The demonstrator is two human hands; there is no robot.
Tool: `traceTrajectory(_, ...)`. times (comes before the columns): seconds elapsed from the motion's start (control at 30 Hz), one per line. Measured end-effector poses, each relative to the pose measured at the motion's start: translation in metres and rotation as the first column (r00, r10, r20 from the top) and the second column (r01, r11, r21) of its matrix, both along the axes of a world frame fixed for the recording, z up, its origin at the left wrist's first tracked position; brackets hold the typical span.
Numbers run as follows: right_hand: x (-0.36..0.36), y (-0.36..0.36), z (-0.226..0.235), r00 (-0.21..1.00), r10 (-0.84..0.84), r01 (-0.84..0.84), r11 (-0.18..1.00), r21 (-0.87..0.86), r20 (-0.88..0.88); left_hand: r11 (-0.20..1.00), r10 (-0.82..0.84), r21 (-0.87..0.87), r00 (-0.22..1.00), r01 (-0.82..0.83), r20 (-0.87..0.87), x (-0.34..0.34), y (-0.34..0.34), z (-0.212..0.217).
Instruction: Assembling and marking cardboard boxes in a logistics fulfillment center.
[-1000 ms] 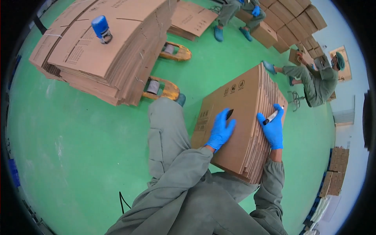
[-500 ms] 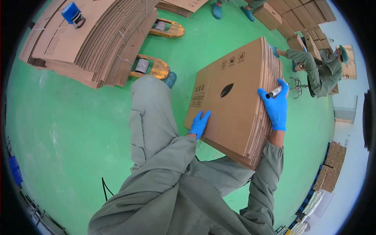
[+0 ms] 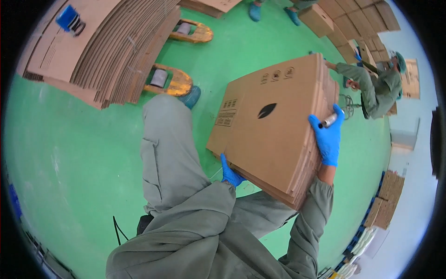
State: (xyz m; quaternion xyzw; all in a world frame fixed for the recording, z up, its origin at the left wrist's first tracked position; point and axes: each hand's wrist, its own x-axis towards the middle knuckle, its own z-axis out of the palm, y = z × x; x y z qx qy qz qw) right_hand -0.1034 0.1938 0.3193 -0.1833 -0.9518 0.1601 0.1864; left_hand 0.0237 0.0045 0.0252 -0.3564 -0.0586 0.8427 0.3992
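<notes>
A stack of flat cardboard cartons (image 3: 253,146), printed with a black leaf on its top face, leans tilted in front of my legs. My left hand (image 3: 231,173), in a blue glove, holds the stack's near lower edge, thumb up along the face and the other fingers mostly hidden beneath it. At the right side my gloved right hand (image 3: 328,139) presses against the layered edges. Between its thumb and fingers lies a short silver cylinder (image 3: 329,121) with a dark end, much like a thick marker.
A tall pile of flat cartons (image 3: 116,56) at upper left carries a blue hand stamp (image 3: 69,21). Yellow pallet-truck forks (image 3: 179,83) stick out beside it. A person (image 3: 376,86) sits on a stool at right. Stacked boxes (image 3: 360,23) stand behind; more boxes (image 3: 388,200) line the right wall.
My left hand has slid from the face of the stack down to its near lower edge. The stack has shifted slightly left and nearer, and my right hand has come nearer with it.
</notes>
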Motion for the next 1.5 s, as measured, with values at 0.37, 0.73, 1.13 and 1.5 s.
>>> traceTrajectory(0.37,0.003,0.011,-0.004,0.985,-0.062,0.072,0.996,-0.055,0.16,1.0,0.013,-0.013,0.995,-0.012,0.101,0.004,0.014,-0.012)
traceTrajectory(0.73,0.007,-0.024,0.024,0.994,-0.091,0.093,0.996,-0.02,0.061,0.948,0.316,0.013,0.948,-0.317,0.036,0.015,0.046,-0.007)
traceTrajectory(1.13,0.125,-0.131,0.055,0.971,0.0,-0.015,0.998,-0.063,-0.237,0.99,0.084,0.138,0.911,-0.03,-0.403,-0.061,0.081,0.03)
traceTrajectory(1.5,0.185,-0.141,0.067,0.785,-0.102,0.032,0.992,-0.125,-0.61,0.997,-0.035,0.018,0.677,0.071,-0.735,-0.104,0.064,0.083)
